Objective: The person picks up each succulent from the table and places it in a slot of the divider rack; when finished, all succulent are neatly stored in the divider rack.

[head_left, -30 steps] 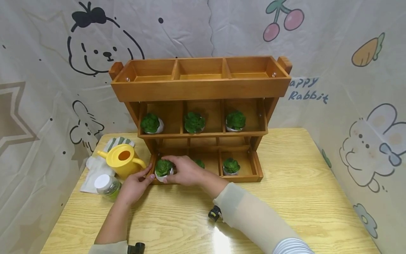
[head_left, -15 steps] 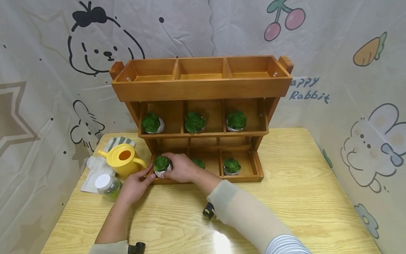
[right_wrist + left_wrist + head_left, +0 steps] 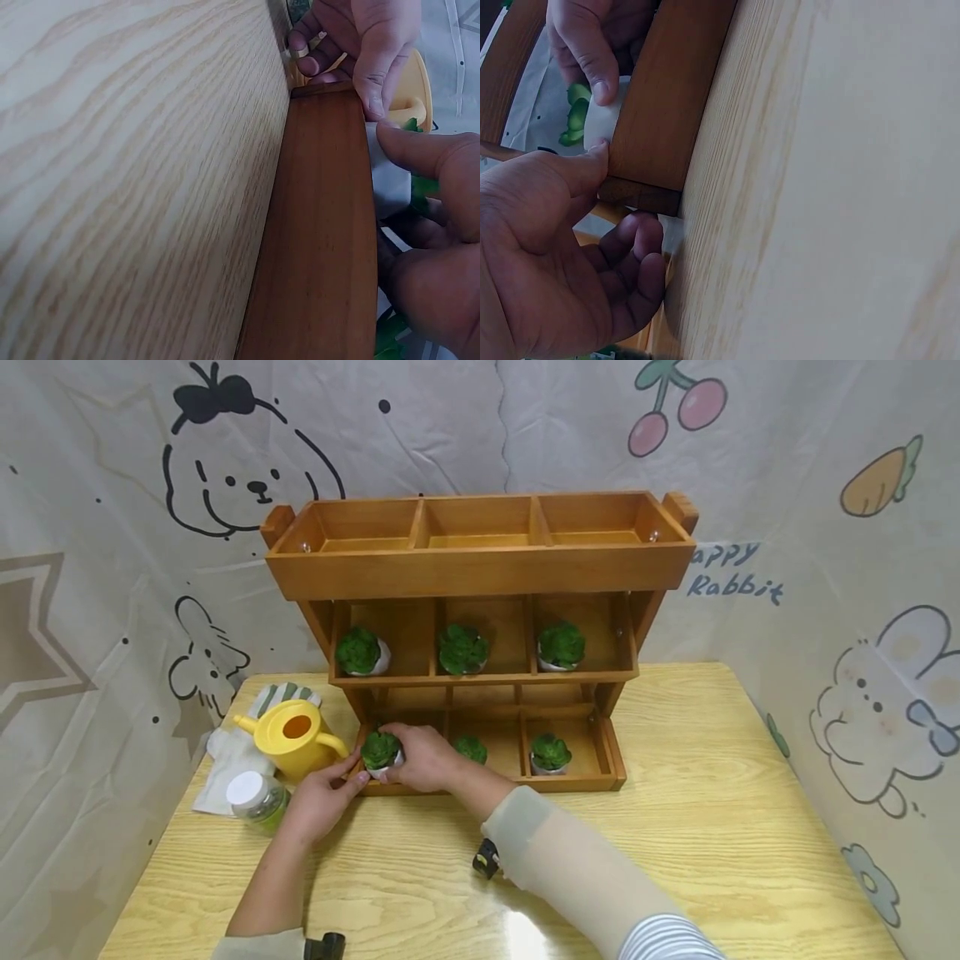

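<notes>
My right hand [image 3: 427, 760] grips a small artificial succulent [image 3: 380, 749] in a white pot, in the left compartment of the bottom tier of a three-tier wooden plant stand [image 3: 480, 570]. In the right wrist view, the thumb lies against the white pot [image 3: 390, 184] behind the front board. At the tier's front left corner, my left hand [image 3: 318, 802] holds the wood. The left wrist view has that thumb at the rim beside the pot and the other fingers curled round the board's end [image 3: 645, 193].
Left of the stand are a yellow watering can [image 3: 294, 739], a clear jar with a white lid [image 3: 257, 799] and a striped cloth [image 3: 232, 768]. More succulents sit in the middle tier [image 3: 480, 679] and bottom tier. Wood-grain tabletop [image 3: 697, 793] extends right of the stand.
My right hand has shifted slightly left and back with the succulent, bringing it nearer the compartment's left corner. The left hand keeps its place.
</notes>
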Demonstrator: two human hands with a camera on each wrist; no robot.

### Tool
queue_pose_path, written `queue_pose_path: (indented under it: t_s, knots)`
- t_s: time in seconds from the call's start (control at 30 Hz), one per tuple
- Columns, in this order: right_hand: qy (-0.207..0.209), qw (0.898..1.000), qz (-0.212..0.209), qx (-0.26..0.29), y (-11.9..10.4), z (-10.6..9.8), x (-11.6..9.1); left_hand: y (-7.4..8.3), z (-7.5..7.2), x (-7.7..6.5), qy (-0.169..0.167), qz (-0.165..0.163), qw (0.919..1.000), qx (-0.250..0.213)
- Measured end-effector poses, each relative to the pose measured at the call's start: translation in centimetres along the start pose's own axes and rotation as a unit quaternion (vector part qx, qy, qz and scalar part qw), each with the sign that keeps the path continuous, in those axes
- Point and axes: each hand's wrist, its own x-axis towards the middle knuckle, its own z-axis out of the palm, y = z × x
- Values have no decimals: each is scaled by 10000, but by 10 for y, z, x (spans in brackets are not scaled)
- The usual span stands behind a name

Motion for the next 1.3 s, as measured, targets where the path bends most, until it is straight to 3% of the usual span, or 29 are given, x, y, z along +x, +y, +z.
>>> queue_pose_path:
  t_s: [0.43,0.83,1.1,1.3]
  knots:
    - [-449,9990,-23,-63,2,-7,0,-2,-1,1,18,34,10000,2]
    - [-277,9990,-116,332,6,-18,-12,2,-1,0,-16,-2,9999,156]
    - [-45,9922,-490,1148,15,-21,-34,-2,1,-1,110,63,9995,279]
    - [79,9796,-751,1865,23,-26,-61,-2,1,-6,187,178,9990,352]
